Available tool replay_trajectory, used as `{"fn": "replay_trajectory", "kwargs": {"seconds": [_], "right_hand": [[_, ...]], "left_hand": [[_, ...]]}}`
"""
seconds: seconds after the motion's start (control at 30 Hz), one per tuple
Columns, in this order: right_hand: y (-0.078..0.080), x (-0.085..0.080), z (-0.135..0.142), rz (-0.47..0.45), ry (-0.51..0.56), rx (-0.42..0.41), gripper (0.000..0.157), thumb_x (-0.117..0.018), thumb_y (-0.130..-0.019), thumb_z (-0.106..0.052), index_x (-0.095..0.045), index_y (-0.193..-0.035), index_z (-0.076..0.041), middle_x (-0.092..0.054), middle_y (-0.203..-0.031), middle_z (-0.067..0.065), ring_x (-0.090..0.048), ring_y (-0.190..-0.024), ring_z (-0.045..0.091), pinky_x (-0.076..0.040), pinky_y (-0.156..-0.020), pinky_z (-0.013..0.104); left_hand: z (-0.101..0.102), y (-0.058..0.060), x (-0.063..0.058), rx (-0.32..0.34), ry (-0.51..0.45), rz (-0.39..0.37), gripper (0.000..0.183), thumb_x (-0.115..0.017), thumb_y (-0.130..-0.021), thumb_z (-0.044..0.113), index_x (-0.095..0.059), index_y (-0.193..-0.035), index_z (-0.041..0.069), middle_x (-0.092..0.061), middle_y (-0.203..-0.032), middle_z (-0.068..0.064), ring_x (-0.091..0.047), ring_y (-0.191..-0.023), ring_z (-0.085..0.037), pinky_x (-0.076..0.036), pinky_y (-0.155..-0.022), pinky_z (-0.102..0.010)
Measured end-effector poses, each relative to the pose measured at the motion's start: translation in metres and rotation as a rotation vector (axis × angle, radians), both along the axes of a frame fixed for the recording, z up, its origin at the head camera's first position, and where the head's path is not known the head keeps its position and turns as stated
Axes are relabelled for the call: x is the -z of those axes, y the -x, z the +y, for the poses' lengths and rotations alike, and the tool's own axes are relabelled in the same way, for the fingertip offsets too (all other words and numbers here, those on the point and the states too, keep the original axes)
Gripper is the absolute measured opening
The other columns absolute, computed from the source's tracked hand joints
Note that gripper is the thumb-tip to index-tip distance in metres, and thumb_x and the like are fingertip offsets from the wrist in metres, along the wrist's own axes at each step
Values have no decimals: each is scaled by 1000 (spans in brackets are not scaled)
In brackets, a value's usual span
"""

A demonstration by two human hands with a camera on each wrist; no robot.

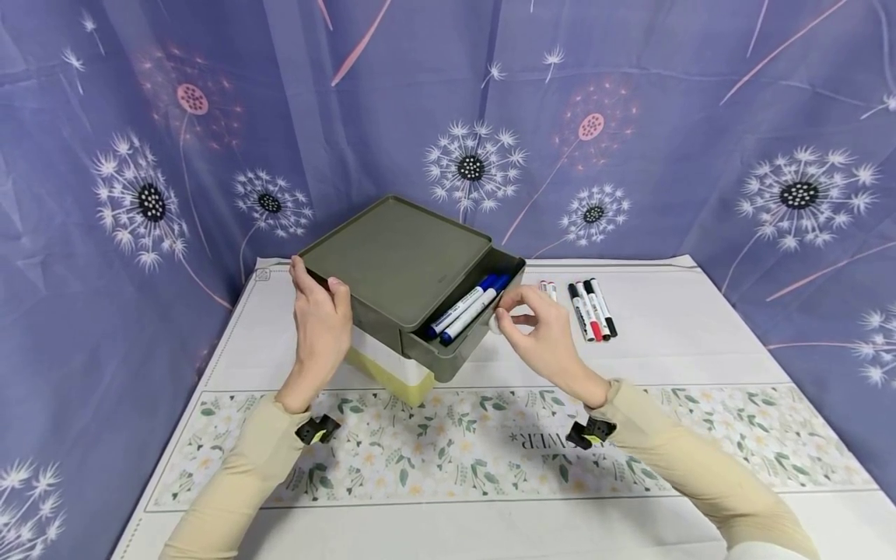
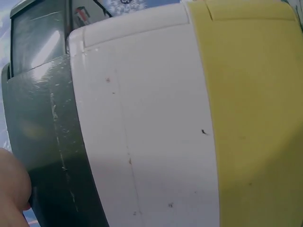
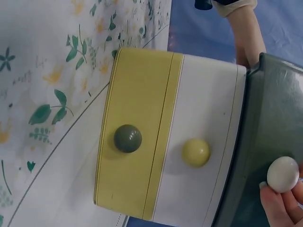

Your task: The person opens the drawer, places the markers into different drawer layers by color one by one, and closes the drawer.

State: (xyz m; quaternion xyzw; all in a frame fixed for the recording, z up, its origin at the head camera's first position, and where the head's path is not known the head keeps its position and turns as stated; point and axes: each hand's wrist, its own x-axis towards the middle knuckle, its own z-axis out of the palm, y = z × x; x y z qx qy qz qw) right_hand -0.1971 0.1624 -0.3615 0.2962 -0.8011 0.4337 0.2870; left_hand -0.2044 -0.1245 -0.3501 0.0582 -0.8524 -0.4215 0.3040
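Observation:
A small drawer box [image 1: 399, 260] with a dark green top stands on the table. Below its green drawer come a white drawer with a yellow knob [image 3: 195, 152] and a yellow drawer with a grey-green knob [image 3: 128, 138]. My left hand [image 1: 320, 334] holds the box at its left corner, thumb on the near side. The green top drawer [image 1: 448, 364] is pulled partly out. Its white knob [image 3: 283, 174] is pinched between the fingertips of my right hand [image 1: 542, 330]. Inside that drawer lie blue-capped markers [image 1: 465, 307], partly under the top.
To the right of the box, several markers [image 1: 592, 311] with black and red caps lie side by side on the table. More markers [image 1: 548, 289] show partly behind my right hand. A floral-banded white cloth [image 1: 420, 498] covers the table. A purple dandelion curtain [image 1: 392, 117] hangs behind.

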Motion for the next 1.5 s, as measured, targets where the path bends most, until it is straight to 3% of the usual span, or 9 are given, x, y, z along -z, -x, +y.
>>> {"fn": "replay_trajectory", "kwargs": {"seconds": [0.07,0.17,0.23,0.3,0.5,0.83,1.03,1.33,1.5], "right_hand": [[-3,-1,-1,-19,7,-5,6,-62,-81,-2,-62,-85,-6,-63,-86,7,-62,-82,18,-53,-65,20],[-7,-1,-1,-36,8,-1,11,-64,-80,-3,-63,-89,-7,-63,-89,6,-62,-85,18,-53,-67,21],[-10,-1,0,-50,7,4,13,-65,-79,-3,-64,-91,-7,-63,-91,6,-62,-86,19,-53,-69,21],[-12,-1,0,-69,4,5,16,-66,-78,-3,-64,-93,-7,-63,-93,6,-62,-89,18,-53,-71,20],[-17,1,1,-112,1,-6,21,-68,-76,-4,-63,-97,-7,-62,-99,5,-61,-93,15,-50,-74,16],[-18,2,2,-107,-3,7,22,-69,-77,-6,-63,-98,-7,-63,-99,5,-61,-91,15,-50,-74,15],[-18,0,0,-112,5,1,22,-70,-76,-5,-63,-97,-6,-63,-97,5,-62,-89,15,-51,-74,16],[-15,0,-5,-109,9,-16,19,-69,-78,-7,-63,-97,-6,-63,-97,7,-62,-89,16,-50,-75,16],[-14,1,-4,-105,2,-23,19,-69,-79,-9,-63,-97,-6,-62,-97,6,-62,-90,15,-50,-76,16]], "left_hand": [[0,0,-1,6,-7,-16,65,-32,-93,27,-9,-144,-7,-30,-138,-37,-49,-113,-45,-38,-96,-49],[-1,-1,-3,18,-13,-55,66,-31,-94,31,-7,-145,-3,-53,-106,-38,-58,-88,-44,-43,-83,-50],[-2,-2,-4,28,-12,-78,66,-30,-94,33,-6,-145,-2,-57,-83,-33,-57,-77,-41,-44,-77,-50],[-2,-2,-6,39,-12,-104,67,-30,-94,35,-5,-146,0,-56,-73,-28,-57,-73,-39,-44,-75,-49],[-4,-4,-8,59,-31,-149,68,-30,-94,36,-3,-146,2,-56,-71,-22,-57,-79,-38,-43,-79,-49],[-4,-5,-10,77,-34,-144,68,-30,-94,35,-3,-146,1,-46,-56,-8,-48,-54,-29,-40,-64,-40],[-4,-5,-10,66,-56,-138,68,-31,-94,34,-3,-146,1,-49,-61,-12,-54,-70,-34,-43,-82,-47],[-4,-6,-9,69,-78,-128,67,-31,-94,33,-3,-147,2,-56,-74,-23,-56,-96,-40,-40,-92,-49],[-3,-7,-8,64,-70,-131,67,-30,-94,33,-2,-147,2,-55,-69,-19,-57,-83,-38,-42,-86,-48]]}}
